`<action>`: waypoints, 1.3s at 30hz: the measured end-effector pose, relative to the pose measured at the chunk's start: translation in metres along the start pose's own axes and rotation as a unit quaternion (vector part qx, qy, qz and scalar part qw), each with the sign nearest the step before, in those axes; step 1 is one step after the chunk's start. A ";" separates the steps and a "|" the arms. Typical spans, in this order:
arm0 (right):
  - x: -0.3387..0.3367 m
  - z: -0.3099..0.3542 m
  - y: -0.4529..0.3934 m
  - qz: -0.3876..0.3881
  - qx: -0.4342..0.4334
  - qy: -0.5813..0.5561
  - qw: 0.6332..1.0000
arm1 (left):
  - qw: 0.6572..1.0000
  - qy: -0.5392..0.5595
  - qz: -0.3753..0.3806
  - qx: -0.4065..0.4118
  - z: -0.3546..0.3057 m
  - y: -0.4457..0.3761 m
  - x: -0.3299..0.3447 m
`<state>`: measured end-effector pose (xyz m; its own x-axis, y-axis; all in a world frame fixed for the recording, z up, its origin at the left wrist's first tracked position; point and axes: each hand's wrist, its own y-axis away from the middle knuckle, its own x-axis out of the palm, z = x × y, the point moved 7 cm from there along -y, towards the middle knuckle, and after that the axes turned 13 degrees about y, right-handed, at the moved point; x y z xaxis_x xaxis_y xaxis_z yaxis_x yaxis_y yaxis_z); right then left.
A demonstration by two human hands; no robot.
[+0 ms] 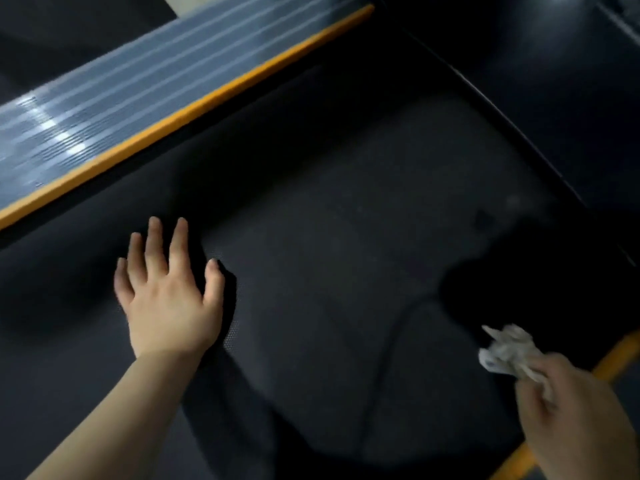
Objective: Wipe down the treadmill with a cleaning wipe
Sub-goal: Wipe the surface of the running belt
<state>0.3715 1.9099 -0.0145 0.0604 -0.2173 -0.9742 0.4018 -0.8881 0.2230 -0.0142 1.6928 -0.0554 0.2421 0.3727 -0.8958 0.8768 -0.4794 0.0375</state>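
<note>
one hand flat on the treadmill belt, the other holding the wipe off to the side.

the left hand [169,292], left of centre in the frame, lies flat with fingers straight and slightly spread, palm down on the dark belt [346,237]; it grips nothing, and likely braces the body or steadies the belt so it does not slide under the wiping. the right hand [575,410], at the lower right corner, has its fingers curled around a crumpled white cleaning wipe [505,351], which sticks out above them and seems to hang just above the belt near the right orange edge strip [616,362], probably ready for a stroke. across the upper left runs the grey ribbed side rail [138,98] with its own orange trim [214,98]; the dark upper right is too dim to read.
</note>
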 end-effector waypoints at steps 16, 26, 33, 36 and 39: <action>-0.013 0.253 -0.121 -0.068 -0.158 -0.041 0.984 | 0.950 -0.048 0.160 0.263 -0.035 -0.017 0.014; -0.001 0.136 -0.039 -0.021 0.166 -0.052 0.985 | 0.950 -0.067 0.191 0.236 -0.038 -0.021 0.013; -0.025 0.343 -0.153 -0.051 -0.146 0.006 0.988 | 0.951 -0.076 0.190 0.232 -0.037 -0.023 0.015; -0.022 0.277 -0.120 -0.156 -0.107 -0.118 0.975 | 0.953 -0.067 0.188 0.227 -0.038 -0.023 0.014; 0.006 0.166 -0.063 -0.093 -0.012 -0.073 0.993 | 0.955 -0.057 0.187 0.224 -0.039 -0.022 0.014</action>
<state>0.1951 1.8976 -0.0286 -0.1485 -0.1084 -0.9830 0.4150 -0.9090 0.0376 -0.0137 1.7390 -0.0519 0.4333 0.0326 -0.9007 0.4663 -0.8633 0.1931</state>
